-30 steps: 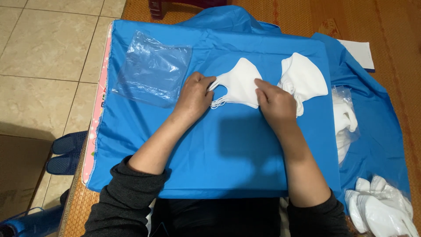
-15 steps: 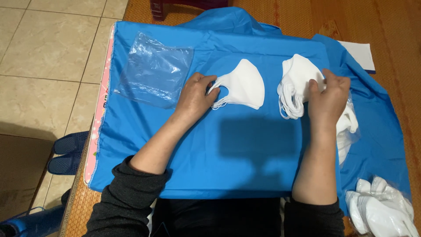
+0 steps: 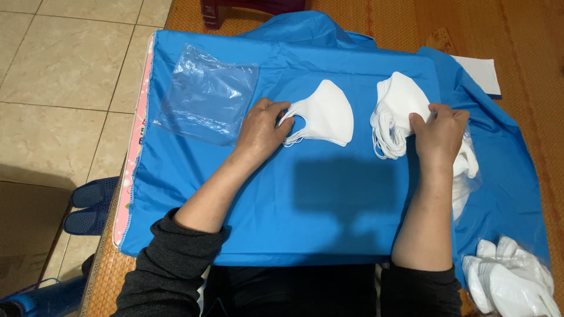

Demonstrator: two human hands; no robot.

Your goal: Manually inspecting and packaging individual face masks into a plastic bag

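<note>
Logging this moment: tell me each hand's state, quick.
Left hand: fingers pinching the ear loops of the single mask.
Right hand: fingers on the mask stack.

The surface (image 3: pixel 106 258) stood beside a tiled floor and was covered almost wholly by a bright blue cloth (image 3: pixel 329 211), with only a woven straw-coloured edge and a pink patterned strip (image 3: pixel 136 158) showing at its left side. On the cloth lay a clear plastic bag (image 3: pixel 205 100) at the upper left, a single folded white mask (image 3: pixel 326 114) near the middle, and a stack of white masks (image 3: pixel 396 111) just right of it. More white masks in clear wrapping (image 3: pixel 511 282) lay at the lower right corner
</note>
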